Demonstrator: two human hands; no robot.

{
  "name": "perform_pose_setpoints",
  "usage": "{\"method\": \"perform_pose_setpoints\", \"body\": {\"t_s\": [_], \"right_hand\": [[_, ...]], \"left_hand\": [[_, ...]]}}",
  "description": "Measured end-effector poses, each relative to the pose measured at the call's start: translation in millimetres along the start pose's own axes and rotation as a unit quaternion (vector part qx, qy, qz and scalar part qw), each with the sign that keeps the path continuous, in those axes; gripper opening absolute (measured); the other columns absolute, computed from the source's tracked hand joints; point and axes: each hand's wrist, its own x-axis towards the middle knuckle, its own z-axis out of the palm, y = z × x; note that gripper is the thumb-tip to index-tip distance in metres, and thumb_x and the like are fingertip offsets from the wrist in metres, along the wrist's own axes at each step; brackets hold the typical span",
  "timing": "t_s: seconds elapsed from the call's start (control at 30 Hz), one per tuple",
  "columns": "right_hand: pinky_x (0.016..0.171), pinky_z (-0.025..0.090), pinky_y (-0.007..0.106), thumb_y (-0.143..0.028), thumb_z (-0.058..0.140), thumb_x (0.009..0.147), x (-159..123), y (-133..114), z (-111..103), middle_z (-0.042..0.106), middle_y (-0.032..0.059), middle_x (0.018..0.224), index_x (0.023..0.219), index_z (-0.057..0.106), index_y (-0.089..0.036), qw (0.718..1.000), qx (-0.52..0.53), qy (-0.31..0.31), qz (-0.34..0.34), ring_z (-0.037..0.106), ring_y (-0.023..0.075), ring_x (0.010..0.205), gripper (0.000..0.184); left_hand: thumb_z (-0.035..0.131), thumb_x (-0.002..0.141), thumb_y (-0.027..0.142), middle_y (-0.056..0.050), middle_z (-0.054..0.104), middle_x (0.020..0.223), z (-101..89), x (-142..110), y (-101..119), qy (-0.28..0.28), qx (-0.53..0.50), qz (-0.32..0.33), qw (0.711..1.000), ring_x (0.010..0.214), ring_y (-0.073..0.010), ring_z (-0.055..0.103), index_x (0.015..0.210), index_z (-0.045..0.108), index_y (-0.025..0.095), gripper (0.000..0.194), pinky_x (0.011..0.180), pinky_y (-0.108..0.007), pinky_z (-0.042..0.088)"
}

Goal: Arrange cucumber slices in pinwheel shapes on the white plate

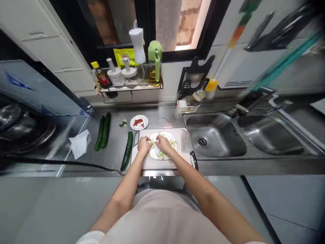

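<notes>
Both hands are down on the white plate (pixel 162 156) now, my left hand (pixel 144 145) at about nine o'clock on it and my right hand (pixel 164 143) nearer the centre, fingers curled and bunched over the cucumber slices (pixel 160 154); whether either hand is actually pinching a slice I cannot tell from up here, the fingertips are too small and tucked under. These slices look thin, wet and light, so I judge they will be slippery and a bit floppy, easy to tear if squeezed; best taken by the edge with a soft fingertip pinch or nudged flat along the plate. My forearms come in from six o'clock and converge, wrists low, palms facing down, the two hands nearly touching each other. That plate sits on the pale cutting board (pixel 157 164), which lies on the steel counter at its front edge. Just beside the board at nine o'clock lies a whole cucumber (pixel 127 150), firm and heavier, pointing away from me. Further out at ten o'clock two more cucumbers (pixel 103 131) lie together, with a crumpled tissue (pixel 79 143) left of them. At twelve o'clock, beyond the board, a small dish of chopped red chilli (pixel 139 122). Off at two o'clock, the sink (pixel 215 139), and farthest back the rack of bottles (pixel 130 86) under the window.
</notes>
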Motion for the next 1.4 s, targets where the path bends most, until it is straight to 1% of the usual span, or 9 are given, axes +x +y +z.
{"method": "perform_pose_setpoints", "body": {"t_s": [0.1, 0.23, 0.4, 0.63, 0.8, 0.97, 1.07, 1.17, 1.4], "right_hand": [[0.071, 0.036, 0.025, -0.018, 0.056, 0.085, -2.9, 6.4, -8.5, 0.063, 0.0036, 0.078, 0.101, 0.064, -0.015, 1.000, 0.014, 0.024, -0.002, 0.054, 0.0163, 0.073, 0.018], [0.069, 0.037, 0.025, -0.021, 0.053, 0.086, -9.2, 15.4, -16.2, 0.062, 0.0017, 0.074, 0.098, 0.064, -0.016, 0.997, 0.045, 0.065, -0.001, 0.054, 0.0160, 0.070, 0.017], [0.066, 0.037, 0.025, -0.027, 0.052, 0.084, -21.3, 21.2, -22.2, 0.059, -0.0005, 0.070, 0.092, 0.064, -0.018, 0.993, 0.084, 0.085, 0.002, 0.053, 0.0155, 0.067, 0.017], [0.066, 0.041, 0.027, -0.036, 0.051, 0.081, -35.4, 29.6, -35.0, 0.058, -0.0005, 0.067, 0.087, 0.064, -0.019, 0.982, 0.144, 0.121, 0.002, 0.053, 0.0161, 0.064, 0.022], [0.066, 0.042, 0.027, -0.037, 0.051, 0.080, -41.5, 39.5, -39.5, 0.060, 0.0002, 0.068, 0.085, 0.063, -0.019, 0.974, 0.175, 0.140, 0.010, 0.055, 0.0170, 0.066, 0.022], [0.066, 0.042, 0.028, -0.036, 0.051, 0.080, -46.9, 37.8, -40.6, 0.060, 0.0002, 0.068, 0.085, 0.064, -0.020, 0.978, 0.158, 0.136, 0.007, 0.055, 0.0168, 0.065, 0.021], [0.066, 0.042, 0.028, -0.036, 0.051, 0.080, -48.1, 35.4, -41.7, 0.062, 0.0009, 0.070, 0.085, 0.064, -0.020, 0.978, 0.158, 0.135, 0.006, 0.056, 0.0173, 0.067, 0.021], [0.064, 0.042, 0.028, -0.037, 0.052, 0.080, -50.2, 34.7, -45.9, 0.060, 0.0004, 0.066, 0.084, 0.065, -0.019, 0.976, 0.167, 0.142, 0.010, 0.055, 0.0170, 0.064, 0.022], [0.061, 0.044, 0.027, -0.042, 0.054, 0.082, -75.3, 31.3, -67.5, 0.064, 0.0035, 0.071, 0.085, 0.065, -0.017, 0.955, 0.210, 0.211, 0.008, 0.055, 0.0159, 0.062, 0.027]], "left_hand": [[0.068, 0.075, 0.029, -0.005, 0.061, 0.107, 0.0, -2.5, 1.5, 0.010, 0.008, -0.001, 1.000, 0.095, -0.0198, 0.061, 0.097, 0.064, 0.025, 0.023, 0.075, -0.027, 0.043], [0.065, 0.078, 0.030, -0.005, 0.060, 0.108, 0.5, -6.3, 3.9, 0.014, 0.028, 0.009, 0.999, 0.095, -0.0200, 0.061, 0.094, 0.065, 0.025, 0.017, 0.077, -0.028, 0.044], [0.060, 0.083, 0.031, -0.005, 0.059, 0.108, 1.9, -9.5, 4.3, 0.014, 0.051, 0.020, 0.998, 0.095, -0.0207, 0.061, 0.088, 0.068, 0.025, 0.012, 0.077, -0.029, 0.044], [0.058, 0.083, 0.029, -0.006, 0.060, 0.104, 4.3, -10.5, 1.8, 0.032, 0.045, 0.032, 0.998, 0.095, -0.0222, 0.060, 0.084, 0.070, 0.024, 0.013, 0.076, -0.030, 0.045], [0.060, 0.080, 0.030, -0.005, 0.063, 0.102, 5.8, -9.0, -2.8, 0.050, -0.008, 0.026, 0.998, 0.093, -0.0218, 0.061, 0.087, 0.069, 0.025, 0.012, 0.073, -0.029, 0.045], [0.058, 0.079, 0.022, -0.004, 0.065, 0.095, 3.4, -4.0, -14.1, 0.107, -0.099, 0.009, 0.989, 0.088, -0.0191, 0.062, 0.096, 0.066, 0.023, 0.018, 0.076, -0.028, 0.046], [0.056, 0.079, 0.019, -0.004, 0.065, 0.093, 0.1, -2.4, -20.5, 0.136, -0.139, 0.020, 0.981, 0.084, -0.0180, 0.062, 0.095, 0.066, 0.022, 0.019, 0.077, -0.028, 0.047], [0.057, 0.078, 0.020, -0.005, 0.065, 0.093, -3.5, -3.8, -24.3, 0.149, -0.161, 0.042, 0.975, 0.081, -0.0176, 0.062, 0.092, 0.067, 0.021, 0.018, 0.077, -0.028, 0.048], [0.058, 0.079, 0.025, -0.003, 0.065, 0.088, -13.7, -10.0, -31.5, 0.187, -0.195, 0.052, 0.962, 0.067, -0.0137, 0.057, 0.094, 0.068, 0.020, 0.019, 0.072, -0.027, 0.048]]}}
